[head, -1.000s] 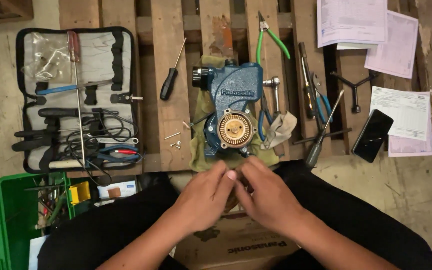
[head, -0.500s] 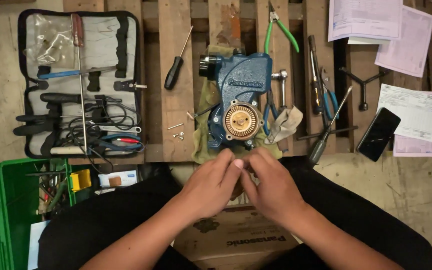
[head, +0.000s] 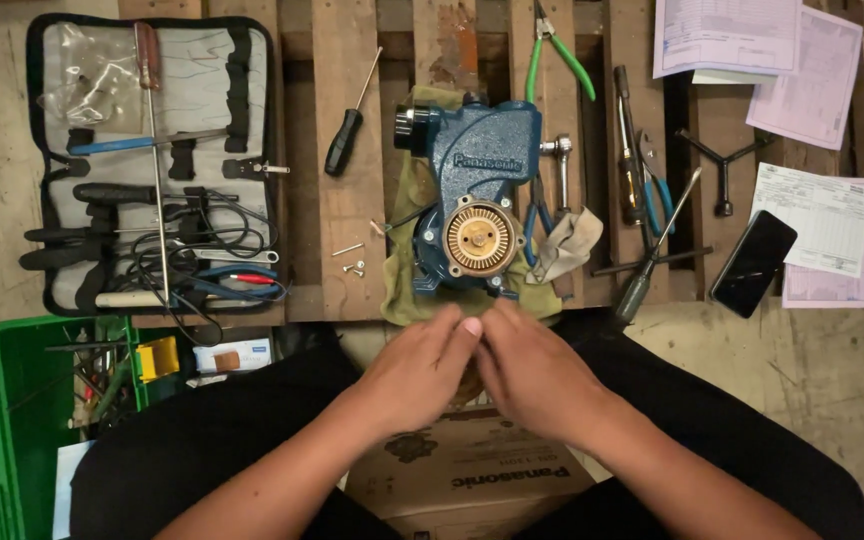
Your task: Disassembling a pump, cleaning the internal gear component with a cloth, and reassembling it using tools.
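Both hands remain pressed together at the near edge of the pallet, almost unchanged from the earlier frames; only the view has shifted slightly.

Nearest, a cardboard box (head: 472, 480) sits between the person's knees. Above it, the left hand (head: 414, 372) and right hand (head: 532, 372) meet, fingers curled inward and fingertips touching. Whether they clamp a small part cannot be told; nothing is visible between them.

Just beyond the fingertips, the blue pump (head: 477, 190) lies on an olive cloth (head: 404, 290) on the wooden pallet (head: 347, 280). Its brass impeller (head: 478, 236) faces upward. Neither hand touches the pump.

Left of the pump lie loose screws (head: 355, 266) and a black screwdriver (head: 344, 140). Further left, an open tool pouch (head: 152, 165); below it, a green toolbox (head: 7, 420).

Right of the pump: a rag (head: 567, 245), a second screwdriver (head: 652, 255), blue-handled pliers (head: 657, 190), a phone (head: 753, 263) and paper sheets (head: 822, 215). At the far edge, green-handled pliers (head: 557, 50).
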